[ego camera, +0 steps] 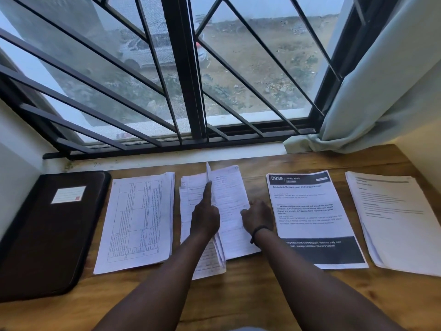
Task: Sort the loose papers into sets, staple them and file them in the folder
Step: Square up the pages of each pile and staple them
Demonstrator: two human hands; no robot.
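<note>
Sorting is pretty clearly the step in hand, and no stapler can be spotted anywhere on the desk [238, 295] yet. Four piles are laid out in a row below the window [186, 68]: the table-printed pile [138, 223] on the left, the handwritten pile [214, 211] in the middle, the printed sheet with the black header [312, 218] right of that, and the plain text pile [393, 218] at the far right. The dark folder [50, 232] is parked closed at the far left, just beside the table-printed pile.

The handwritten pile is being worked on. One sheet [229, 206] is lifted off it at a slant; its right edge is pinched by the right hand [256, 217] with curled fingers. The left hand [205, 217] is mostly curled, index finger stretched out and pressed along the sheet's left edge, so nothing is really gripped there.

Next move, as a guess: the sheet gets read and dropped on whichever pile it matches. After that the edges should be squared up, since the middle pile is fanned out pretty messily, and a stapler has to be found
</note>
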